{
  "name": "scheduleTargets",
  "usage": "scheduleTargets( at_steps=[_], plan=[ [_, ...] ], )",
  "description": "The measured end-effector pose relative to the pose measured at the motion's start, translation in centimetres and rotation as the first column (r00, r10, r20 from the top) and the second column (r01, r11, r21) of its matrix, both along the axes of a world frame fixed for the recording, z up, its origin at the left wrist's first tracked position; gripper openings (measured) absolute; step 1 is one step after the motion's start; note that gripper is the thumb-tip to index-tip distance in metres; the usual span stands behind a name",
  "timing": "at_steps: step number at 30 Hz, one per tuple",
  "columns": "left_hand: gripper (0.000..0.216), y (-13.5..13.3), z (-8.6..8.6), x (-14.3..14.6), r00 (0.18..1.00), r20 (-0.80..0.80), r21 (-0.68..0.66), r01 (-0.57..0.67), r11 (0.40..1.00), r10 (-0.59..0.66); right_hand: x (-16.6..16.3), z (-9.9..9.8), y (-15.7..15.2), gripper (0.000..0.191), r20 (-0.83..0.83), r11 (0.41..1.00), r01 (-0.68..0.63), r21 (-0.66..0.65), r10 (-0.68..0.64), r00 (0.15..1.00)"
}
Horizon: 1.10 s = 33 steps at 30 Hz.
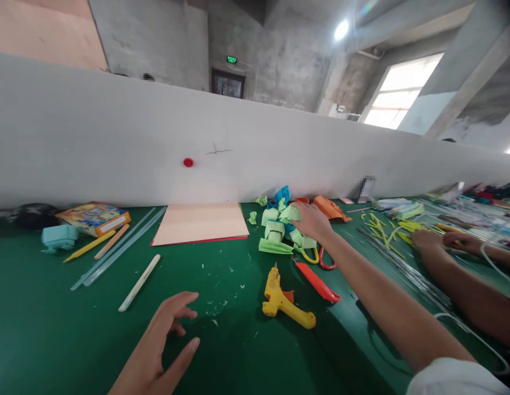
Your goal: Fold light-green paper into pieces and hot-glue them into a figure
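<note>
My left hand [166, 343] hovers over the near side of the green table, its fingers apart and nothing in them. Farther off, my right hand [314, 220] is at the heap of light green folded paper [274, 231], fingers closed on a piece of it; the fingertips are partly hidden among the pieces. Blue paper [282, 195] and orange paper [331, 208] lie around that heap. In front of it are a yellow hot glue gun [279, 299], a red utility knife [318, 282] and scissors with yellow and red handles [327, 259].
A pink-beige sheet [201, 224] lies against the white partition [115, 137]. At left are a white stick [139, 282], glue sticks [123, 249], a yellow pen [89, 246], a colourful box [94, 218] and a turquoise object [60, 238]. A co-worker's hands [430, 240] work at right.
</note>
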<state>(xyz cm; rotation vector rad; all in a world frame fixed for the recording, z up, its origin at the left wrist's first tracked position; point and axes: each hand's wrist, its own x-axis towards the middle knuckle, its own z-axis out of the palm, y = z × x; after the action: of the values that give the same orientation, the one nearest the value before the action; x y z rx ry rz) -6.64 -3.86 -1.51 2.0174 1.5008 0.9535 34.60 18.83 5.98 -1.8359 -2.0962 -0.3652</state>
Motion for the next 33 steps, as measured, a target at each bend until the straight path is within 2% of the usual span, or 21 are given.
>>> scheduleTargets(
  at_steps=[7, 11, 18, 22, 26, 33],
  plan=[
    [0.044, 0.2, 0.0, 0.3, 1.0, -0.022, 0.064, 0.019, 0.998, -0.017, 0.5, 0.5, 0.6, 0.056, 0.017, 0.988, 0.151, -0.004, -0.151, 0.988],
    [0.042, 0.6, 0.1, 0.3, 0.999, -0.031, 0.098, 0.033, 0.995, -0.03, 0.6, 0.3, 1.5, 0.053, 0.027, 0.984, 0.174, -0.025, -0.173, 0.984],
    [0.04, 0.7, 0.1, 0.2, 0.995, -0.074, 0.109, 0.075, 0.991, -0.068, -0.3, 0.0, 1.8, 0.054, 0.1, 0.993, 0.117, -0.025, -0.114, 0.988],
    [0.04, 0.6, 0.1, 0.1, 0.994, -0.085, 0.115, 0.079, 0.99, -0.07, -1.4, 0.2, 2.6, 0.055, 0.169, 1.0, 0.015, -0.007, -0.014, 0.985],
    [0.039, 0.3, 0.3, 0.2, 0.99, -0.11, 0.114, 0.099, 0.989, -0.087, -1.6, 0.6, 3.6, 0.055, 0.221, 0.995, -0.084, -0.058, 0.095, 0.971],
    [0.039, 0.3, 0.5, 0.4, 0.987, -0.122, 0.105, 0.119, 0.987, -0.106, -0.7, 0.8, 3.8, 0.063, 0.194, 0.982, -0.118, -0.15, 0.146, 0.97]
  ],
)
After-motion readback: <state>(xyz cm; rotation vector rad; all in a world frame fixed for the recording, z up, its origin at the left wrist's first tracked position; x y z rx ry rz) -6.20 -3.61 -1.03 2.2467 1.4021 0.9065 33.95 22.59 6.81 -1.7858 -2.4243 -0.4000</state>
